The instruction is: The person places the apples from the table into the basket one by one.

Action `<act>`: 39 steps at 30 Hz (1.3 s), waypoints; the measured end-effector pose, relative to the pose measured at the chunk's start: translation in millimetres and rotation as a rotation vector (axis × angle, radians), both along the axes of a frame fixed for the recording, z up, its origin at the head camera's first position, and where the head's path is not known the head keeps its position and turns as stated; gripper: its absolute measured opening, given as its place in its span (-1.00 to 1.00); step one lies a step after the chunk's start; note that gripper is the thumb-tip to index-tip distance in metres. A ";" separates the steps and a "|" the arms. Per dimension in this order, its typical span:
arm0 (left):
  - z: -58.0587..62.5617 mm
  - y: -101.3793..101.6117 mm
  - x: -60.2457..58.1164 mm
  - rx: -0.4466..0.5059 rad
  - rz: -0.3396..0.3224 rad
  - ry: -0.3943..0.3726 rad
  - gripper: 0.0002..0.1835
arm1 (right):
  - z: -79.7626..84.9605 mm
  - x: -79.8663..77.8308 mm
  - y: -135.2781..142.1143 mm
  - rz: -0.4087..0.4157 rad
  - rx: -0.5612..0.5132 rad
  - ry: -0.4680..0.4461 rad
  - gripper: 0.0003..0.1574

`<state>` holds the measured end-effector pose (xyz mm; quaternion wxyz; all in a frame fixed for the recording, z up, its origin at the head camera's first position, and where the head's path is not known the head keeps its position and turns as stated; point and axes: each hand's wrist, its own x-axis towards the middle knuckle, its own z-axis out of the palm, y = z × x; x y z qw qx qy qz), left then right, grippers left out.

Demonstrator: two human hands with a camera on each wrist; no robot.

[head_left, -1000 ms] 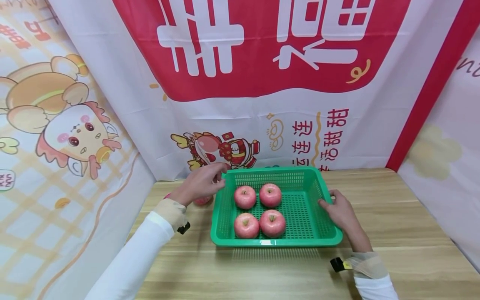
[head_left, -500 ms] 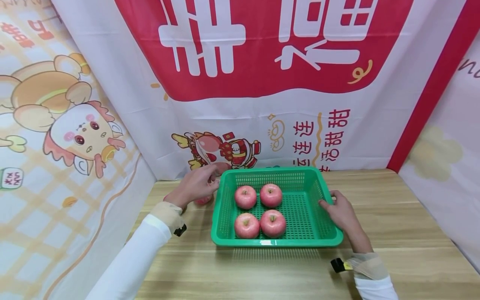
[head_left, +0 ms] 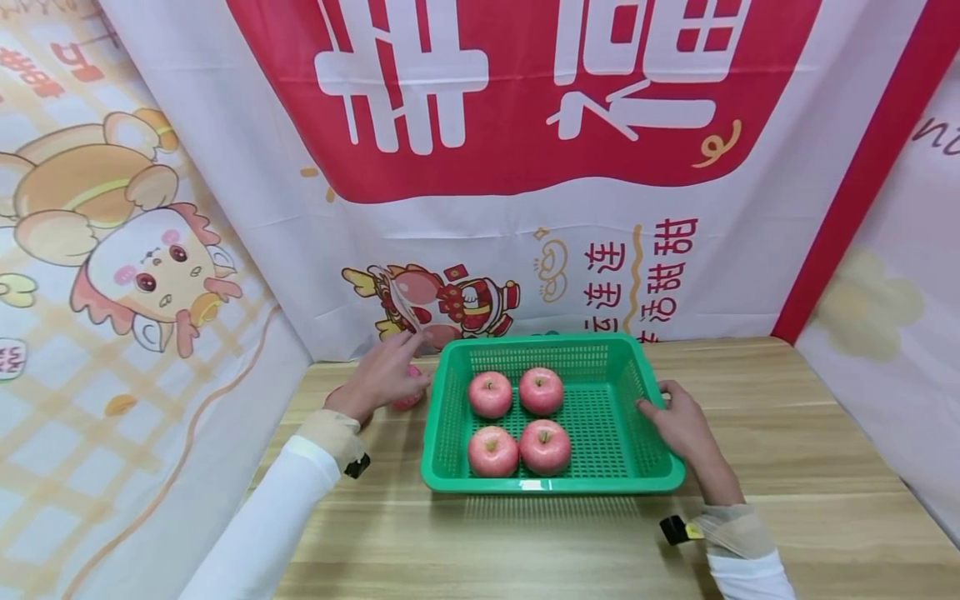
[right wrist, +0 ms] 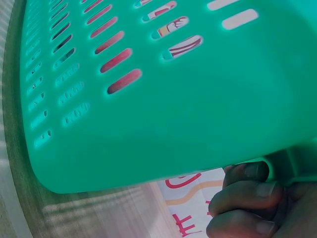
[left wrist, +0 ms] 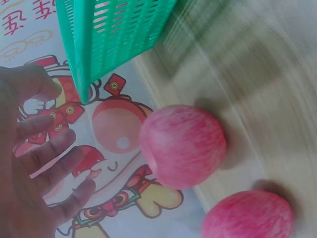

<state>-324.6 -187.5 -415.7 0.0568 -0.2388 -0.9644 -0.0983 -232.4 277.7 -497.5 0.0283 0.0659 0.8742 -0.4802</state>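
A green plastic basket [head_left: 600,483] stands on the table with several pink-red apples [head_left: 546,447] in its left half. My right hand [head_left: 682,421] grips the basket's right rim; the right wrist view shows its fingers [right wrist: 245,193] curled under the edge. Beside the basket's left side, my left hand [head_left: 386,375] holds nothing, its fingers [left wrist: 54,148] spread and slightly bent. Close to that hand lies an apple [left wrist: 183,146] on the table, outside the basket. A second loose apple [left wrist: 250,218] shows in the left wrist view; in the head view the left wrist mostly hides it.
The wooden table [head_left: 540,550] reaches back to a printed white and red curtain [head_left: 525,225], close behind the basket. Another printed curtain [head_left: 135,375] hangs along the left side, and a pale one [head_left: 885,333] along the right.
My left hand has drawn left, away from the basket's left rim, and its fingers have straightened. More of the loose apple beside it shows. The right hand and basket have stayed put.
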 end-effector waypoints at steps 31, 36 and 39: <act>-39.9 -25.0 -8.0 0.030 0.062 -0.109 -0.32 | 0.9 0.2 0.3 0.001 0.000 -0.012 -0.31; -42.4 -24.6 -9.0 0.027 0.107 -0.170 -0.32 | 0.3 0.3 0.0 0.000 -0.001 -0.012 -0.32; -43.7 -25.1 -9.3 0.009 0.129 -0.199 -0.29 | 0.2 0.1 -0.1 -0.003 -0.004 -0.016 -0.33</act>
